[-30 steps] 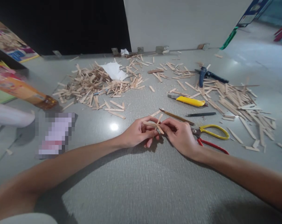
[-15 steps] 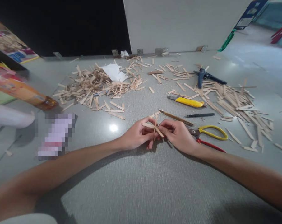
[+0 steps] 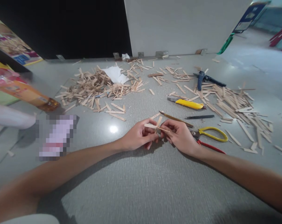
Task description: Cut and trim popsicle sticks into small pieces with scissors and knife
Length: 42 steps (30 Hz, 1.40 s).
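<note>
A small piece made of crossed wooden craft sticks (image 3: 157,126) is held between both hands, above the grey table. My left hand (image 3: 141,134) pinches it from the left, thumb in front and fingers curled behind. From the other side my right hand (image 3: 178,136) grips it with curled fingertips, which are partly hidden. One pale stick points left and another sticks up; a thin one slants across toward the right thumb. Just beyond my right hand lie a brown pointed tool (image 3: 175,119) and scissors (image 3: 212,133) with one yellow and one red handle.
Loose stick pieces lie in a left pile (image 3: 85,90) under white paper (image 3: 116,74) and a right pile (image 3: 234,101). A yellow cutter (image 3: 188,104), black slim tool (image 3: 200,117) and dark blue tool (image 3: 201,79) lie nearby. At left are a bottle (image 3: 35,95) and a blurred-out flat item (image 3: 58,135).
The crossed sticks have turned in my fingers: the slanting stick now points more to the right and the upright one leans right. My right fingers have shifted their grip slightly.
</note>
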Tool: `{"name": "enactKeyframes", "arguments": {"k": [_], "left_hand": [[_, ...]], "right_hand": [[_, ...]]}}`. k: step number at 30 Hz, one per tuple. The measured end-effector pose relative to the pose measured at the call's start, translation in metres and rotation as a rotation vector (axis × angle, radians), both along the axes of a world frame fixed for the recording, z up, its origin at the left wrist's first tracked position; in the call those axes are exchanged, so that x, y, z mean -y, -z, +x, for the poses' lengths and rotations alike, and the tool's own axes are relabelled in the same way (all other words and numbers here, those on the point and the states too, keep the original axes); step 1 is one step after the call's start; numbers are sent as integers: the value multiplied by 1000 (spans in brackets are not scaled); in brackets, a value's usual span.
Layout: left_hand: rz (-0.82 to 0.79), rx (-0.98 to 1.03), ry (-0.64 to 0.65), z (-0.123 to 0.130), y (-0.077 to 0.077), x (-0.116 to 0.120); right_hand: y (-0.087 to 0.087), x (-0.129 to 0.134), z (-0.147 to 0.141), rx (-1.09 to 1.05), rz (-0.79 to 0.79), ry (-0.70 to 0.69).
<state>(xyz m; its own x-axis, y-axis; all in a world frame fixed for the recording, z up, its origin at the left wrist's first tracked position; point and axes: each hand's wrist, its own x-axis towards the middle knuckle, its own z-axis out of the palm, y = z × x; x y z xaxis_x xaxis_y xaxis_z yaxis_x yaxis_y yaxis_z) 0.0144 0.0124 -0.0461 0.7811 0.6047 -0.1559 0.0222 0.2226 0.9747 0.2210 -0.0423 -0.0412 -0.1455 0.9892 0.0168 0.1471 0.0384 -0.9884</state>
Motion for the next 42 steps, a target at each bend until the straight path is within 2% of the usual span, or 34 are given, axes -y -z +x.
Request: {"name": "enactKeyframes", "arguments": {"k": [5, 10, 15, 20, 23, 27, 31, 35, 42], "left_hand": [[-24, 49, -32, 0, -3, 0], [-54, 44, -44, 0, -5, 0], [-28, 31, -22, 0, -3, 0], [-4, 16, -62, 0, -3, 1], [14, -11, -118, 1, -5, 2], [15, -37, -172, 1, -6, 3], [11, -35, -161, 1, -5, 3], [2, 2, -152, 0, -4, 3], [-48, 5, -132, 0, -4, 3]], "right_hand": [[-1, -2, 0, 24, 5, -37], [-3, -3, 0, -27, -63, -35], [-2, -4, 3, -24, -84, -40], [1, -2, 4, -8, -67, -26], [2, 2, 2, 92, 31, 46], [3, 8, -2, 305, 281, 191], [7, 10, -2, 483, 424, 211], [11, 9, 1, 547, 485, 231], [13, 11, 3, 588, 495, 251]]}}
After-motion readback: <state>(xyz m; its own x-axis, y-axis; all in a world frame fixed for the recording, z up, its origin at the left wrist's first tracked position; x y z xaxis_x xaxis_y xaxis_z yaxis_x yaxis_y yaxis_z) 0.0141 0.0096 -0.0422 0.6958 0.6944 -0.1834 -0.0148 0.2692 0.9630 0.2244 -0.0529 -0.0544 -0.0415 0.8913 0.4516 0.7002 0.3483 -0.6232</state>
